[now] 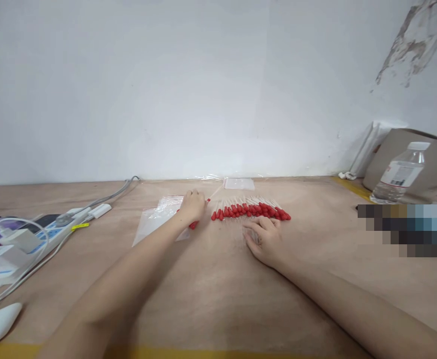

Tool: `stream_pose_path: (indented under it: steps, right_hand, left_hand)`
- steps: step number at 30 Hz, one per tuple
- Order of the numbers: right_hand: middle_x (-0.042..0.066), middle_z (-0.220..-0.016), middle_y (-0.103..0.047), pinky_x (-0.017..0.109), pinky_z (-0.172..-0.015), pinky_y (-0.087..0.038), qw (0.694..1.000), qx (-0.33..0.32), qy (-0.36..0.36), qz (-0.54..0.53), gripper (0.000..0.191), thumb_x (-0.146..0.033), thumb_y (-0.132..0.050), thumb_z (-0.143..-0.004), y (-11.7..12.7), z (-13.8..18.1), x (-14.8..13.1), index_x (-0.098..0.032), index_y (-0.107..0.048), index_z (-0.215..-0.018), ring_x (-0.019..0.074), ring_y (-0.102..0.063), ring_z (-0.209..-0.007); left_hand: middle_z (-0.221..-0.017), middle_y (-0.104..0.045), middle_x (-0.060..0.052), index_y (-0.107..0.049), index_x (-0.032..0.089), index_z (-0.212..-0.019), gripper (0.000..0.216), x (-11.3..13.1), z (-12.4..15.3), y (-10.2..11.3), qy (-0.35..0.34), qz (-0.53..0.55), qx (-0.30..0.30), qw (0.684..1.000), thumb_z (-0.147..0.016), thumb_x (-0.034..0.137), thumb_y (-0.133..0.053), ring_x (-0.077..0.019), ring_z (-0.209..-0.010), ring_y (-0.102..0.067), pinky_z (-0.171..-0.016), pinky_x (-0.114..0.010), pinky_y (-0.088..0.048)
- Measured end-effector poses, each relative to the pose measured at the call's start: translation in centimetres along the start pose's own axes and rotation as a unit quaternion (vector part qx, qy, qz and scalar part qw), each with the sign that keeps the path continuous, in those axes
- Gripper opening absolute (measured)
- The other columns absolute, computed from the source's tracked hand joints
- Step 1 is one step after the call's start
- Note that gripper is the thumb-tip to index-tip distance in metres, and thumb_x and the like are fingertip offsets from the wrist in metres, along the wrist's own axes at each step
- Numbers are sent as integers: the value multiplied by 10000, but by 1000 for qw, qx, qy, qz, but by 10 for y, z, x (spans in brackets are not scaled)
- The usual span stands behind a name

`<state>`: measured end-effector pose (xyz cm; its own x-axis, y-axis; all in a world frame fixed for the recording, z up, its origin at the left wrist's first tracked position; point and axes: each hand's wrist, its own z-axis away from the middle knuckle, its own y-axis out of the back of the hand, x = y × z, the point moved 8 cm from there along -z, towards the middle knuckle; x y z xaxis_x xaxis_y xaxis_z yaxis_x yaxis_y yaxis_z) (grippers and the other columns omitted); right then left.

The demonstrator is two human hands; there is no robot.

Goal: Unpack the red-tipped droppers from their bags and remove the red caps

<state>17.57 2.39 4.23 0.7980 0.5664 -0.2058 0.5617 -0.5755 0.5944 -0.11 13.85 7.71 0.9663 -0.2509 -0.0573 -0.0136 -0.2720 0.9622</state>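
- Head camera view: the left hand (193, 207) is curled shut, knuckles up, on the near edge of a clear plastic bag (154, 222). A red tip pokes out under its heel and another past its fingertips, so it seems to be pinching a few of the red-tipped sticks (250, 210).
- The right hand (264, 238) lies back-up on the table (218, 299), fingers loosely bent and apart, gripping nothing that shows.
- Most of the sticks lie in a tight row just beyond the right hand's fingertips, to the right of the left hand, red ends toward the person.
- Risk, as I judge it: the row is loose and close to the right hand's knuckles, so a small forward slide or sweep of that hand would scatter it or roll sticks out of line.
- Also a risk: the few sticks in the left hand are thin, and a slack pinch could let one slip onto the slick bag.
- A second small clear bag (239, 183) lies beyond the row, near the wall.
- Far to the left of the left hand sit a power strip (59, 227) and loose cables (24, 271); a forearm swinging out could snag them.
- Well to the right of the right hand stand a water bottle (400, 174) and cardboard (428, 159).
- Nothing lies between either hand and the sticks.
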Motion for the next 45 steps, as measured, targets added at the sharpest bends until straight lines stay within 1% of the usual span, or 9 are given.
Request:
stream_pose_path:
  steps: [3, 5, 10, 17, 21, 24, 30, 37, 45]
  right_hand:
    - [119, -1111, -519, 365, -837, -298, 999, 37, 2, 23, 437, -314, -500, -782, 9, -2, 0, -171, -477, -1194, 223, -468, -1022]
    - [126, -1216, -468, 405, -905, -265, 998, 34, 27, 40, 544, -385, -518, -773, 11, -3, -4, -177, -408, -1263, 251, -415, -1112]
    - [52, -1113, -582, 465, -980, -130, 993, -44, 104, 34, 389, -419, -501, -805, 3, -2, -19, -254, -516, -1157, 229, -434, -1106]
    - [8, -733, -629, 438, -937, -159, 989, -80, 124, 1, 282, -386, -479, -834, -8, 1, -26, -237, -591, -1046, 153, -506, -806]
    - [7, -703, -596, 426, -904, -178, 986, -95, 138, 14, 231, -334, -459, -849, -13, 1, -30, -242, -613, -994, 142, -479, -761]
    - [3, -707, -584, 421, -901, -176, 983, -108, 146, 6, 193, -304, -453, -850, -17, 1, -33, -240, -631, -887, 140, -471, -768]
    - [-21, -640, -575, 427, -941, -125, 979, -108, 167, -38, 245, -284, -410, -872, -16, 2, -40, -222, -625, -772, 111, -488, -724]
    - [-30, -595, -576, 399, -923, -149, 977, -70, 200, 6, 193, -257, -438, -859, -5, 6, -47, -232, -613, -782, 112, -479, -699]
    - [-62, -567, -552, 349, -874, -179, 963, -32, 263, 49, 168, -223, -430, -874, 2, 15, -54, -237, -595, -847, 76, -457, -636]
  left_hand:
    - [-856, -572, -95, -516, 141, -901, 239, 8, 36, 5, -53, 29, 26, 998, -885, 281, -323, -212, -840, -526, -708, -305, -394]
    - [-806, -556, -56, -487, 168, -847, 186, 18, 63, 3, -124, 103, 66, 985, -885, 275, -339, -186, -769, -525, -658, -284, -400]
    - [-775, -505, -24, -450, 179, -817, 142, 30, 102, -11, -196, 234, 143, 941, -885, 278, -373, -141, -701, -503, -631, -257, -418]
    - [-790, -530, -21, -469, 189, -907, 72, 39, 107, -9, -235, 285, 185, 911, -864, 240, -443, -140, -756, -518, -681, -265, -444]
    - [-996, -533, -70, -470, 192, -1085, 230, 48, 110, -6, -258, 282, 167, 909, -863, 244, -442, -164, -939, -507, -813, -306, -430]
    - [-1106, -503, -78, -536, 217, -1067, 248, 58, 110, -3, -286, 231, 155, 917, -843, 308, -479, -200, -1036, -462, -866, -357, -382]
    - [-951, -596, -26, -597, 204, -842, 199, 67, 111, 0, -302, 157, 124, 932, -868, 296, -422, -181, -973, -468, -910, -389, -287]
    - [-885, -613, -10, -574, 208, -814, 232, 71, 115, 4, -316, 154, 89, 932, -881, 292, -369, -179, -975, -453, -968, -416, -191]
    - [-770, -582, -22, -544, 182, -748, 274, 73, 121, 7, -328, 137, 78, 931, -888, 287, -332, -173, -862, -461, -925, -407, -219]
